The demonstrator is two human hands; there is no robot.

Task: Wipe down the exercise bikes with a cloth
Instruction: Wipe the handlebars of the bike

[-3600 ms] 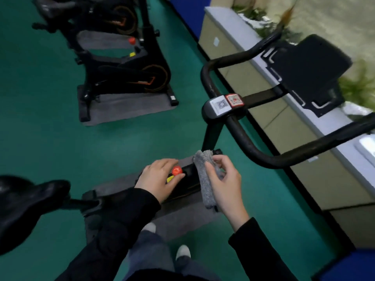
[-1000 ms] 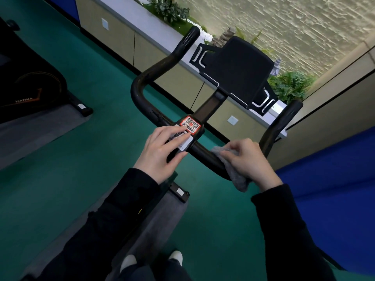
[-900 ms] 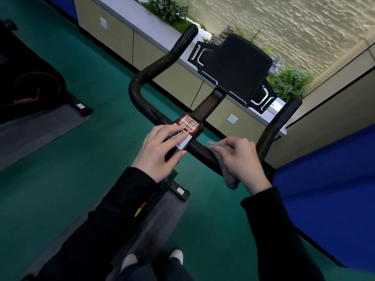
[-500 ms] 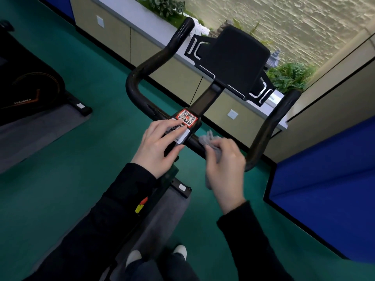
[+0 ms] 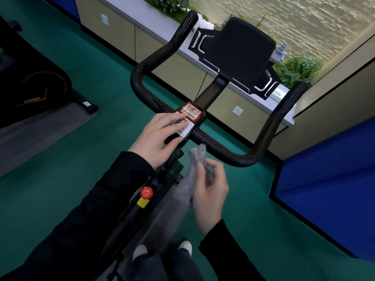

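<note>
Hands apart — left hand [image 5: 156, 138] flat on handlebar [image 5: 225, 154], right hand [image 5: 211, 189] tight round cloth [image 5: 183, 186] just below.

A green floor [image 5: 60, 179] fills the room, with a grey mat [image 5: 40, 130] lying on it at the left. Beige cabinets [image 5: 117, 35] with two white sockets [image 5: 104, 18] run under a pale ledge [image 5: 129, 9]. The ledge carries plants [image 5: 296, 69] and a small grey pagoda [image 5: 281, 52] before a stone wall [image 5: 304, 21]. A blue panel [image 5: 328, 175] stands at the right.
</note>
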